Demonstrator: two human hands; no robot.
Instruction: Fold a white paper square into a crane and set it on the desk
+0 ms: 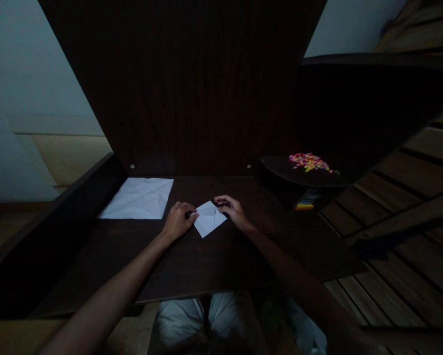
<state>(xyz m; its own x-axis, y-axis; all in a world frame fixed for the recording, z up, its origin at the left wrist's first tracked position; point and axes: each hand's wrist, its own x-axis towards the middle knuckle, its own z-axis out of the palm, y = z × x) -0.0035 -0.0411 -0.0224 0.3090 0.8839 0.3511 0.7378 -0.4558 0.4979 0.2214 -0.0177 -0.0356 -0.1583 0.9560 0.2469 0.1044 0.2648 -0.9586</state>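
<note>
paper (208,226) lies mid-frame on the tabletop (191,268), btwn the hands, folded, w/ a corner pointing down-frame. left hand (179,219) looks pinched on its left corner, thumb on top; right hand (233,212) has curled fingers at the upper right edge, can't tell if they grip or just rest. hands are apart, only paper btwn them.

main risk, imo: paper twists or a flap springs up if left hand pulls harder than right hand steadies. creases could also go skewed, since light's dim & fold lines are hard to read. a hard tug could prob tear a corner.

other stuff: creased white sheet (143,197) lies flat at centre left, well apart from paper; can't tell if it's one layer or more. a wide left elbow swing might drag it. colourful bits (310,161) sit piled on the shelf (276,166), right of centre; a knock there could scatter them. rainbow-striped item (304,206) is just below, too dark to id. nothing blocks the hands, but the back panel (191,88) fills top centre & limits forward reach.
</note>
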